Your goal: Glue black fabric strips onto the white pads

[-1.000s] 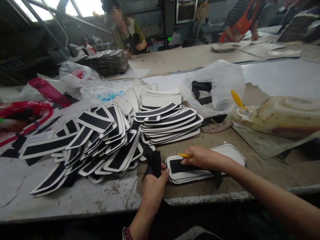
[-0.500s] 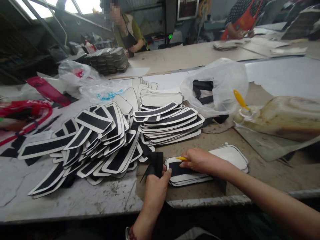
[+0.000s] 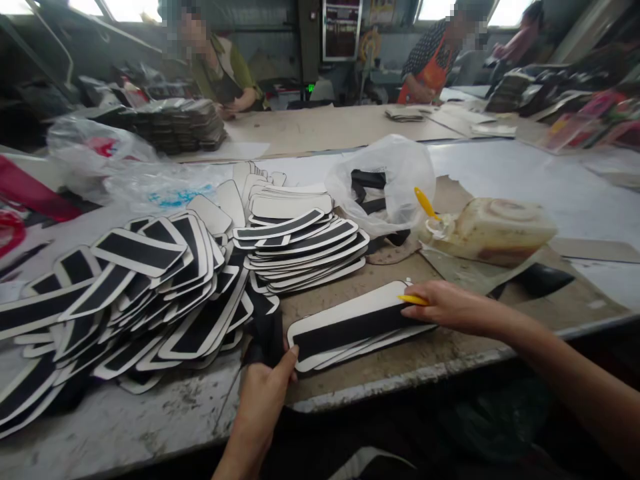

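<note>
A white rounded panel (image 3: 350,308) lies on a small stack at the table's front, a black strip (image 3: 345,331) running along its length. My left hand (image 3: 263,393) is closed on the panel's left end, thumb on top and fingers mostly hidden. Loose black fabric (image 3: 267,330) hangs beside that thumb. My right hand (image 3: 435,303) grips a thin yellow stick-like tool (image 3: 413,301), its tip pointing left over the panel's right end. That hand rests at the strip's right end and covers part of it.
To the left spreads a heap of black-and-white panels (image 3: 140,252), with a neater stack (image 3: 305,257) behind my hands. A clear plastic bag (image 3: 407,163) holds black pieces. A stained plastic container (image 3: 500,230) lies to the right, another yellow handle (image 3: 425,203) at its mouth. Co-workers stand across the table.
My right hand with the yellow tool has moved right along the panel, and the black strip now lies along its length. My left hand has moved to the panel's left end. The view has shifted right.
</note>
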Tool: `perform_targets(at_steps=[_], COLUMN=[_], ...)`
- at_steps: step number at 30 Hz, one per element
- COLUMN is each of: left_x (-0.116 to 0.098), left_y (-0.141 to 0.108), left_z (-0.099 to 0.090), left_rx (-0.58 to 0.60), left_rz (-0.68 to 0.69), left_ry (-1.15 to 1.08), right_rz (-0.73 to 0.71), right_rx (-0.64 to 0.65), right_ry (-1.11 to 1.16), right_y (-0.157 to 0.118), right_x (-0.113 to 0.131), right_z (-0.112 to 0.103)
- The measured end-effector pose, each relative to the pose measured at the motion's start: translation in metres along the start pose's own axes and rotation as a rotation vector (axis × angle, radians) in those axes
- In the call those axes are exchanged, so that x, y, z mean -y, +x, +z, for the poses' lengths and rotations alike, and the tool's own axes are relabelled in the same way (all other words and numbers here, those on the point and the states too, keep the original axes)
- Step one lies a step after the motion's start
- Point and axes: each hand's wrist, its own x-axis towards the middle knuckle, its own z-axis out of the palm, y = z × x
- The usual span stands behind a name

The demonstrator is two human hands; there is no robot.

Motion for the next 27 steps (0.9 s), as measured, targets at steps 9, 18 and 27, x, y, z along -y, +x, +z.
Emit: perform_targets(at_steps=[9,18,27], left_x=[0.014,0.017,0.009], left_y=[0.008,0.013,0.011], left_z=[0.001,-0.001,0.005], left_rx=[0.095,0.137,0.061], left_rz=[-0.081,-0.125,-0.185], left_ry=[-0.116,-0.049,-0.204], right_rz=[0.161,0.274,0.3], right_rx=[-0.135,-0.086,-0.046], right_ry=[-0.14,-0.184,-0.173], right_y=[0.01,0.025,0.033], right_x=[-0.009,-0.005,-0.008], right_z=[0.012,0.013,0.015])
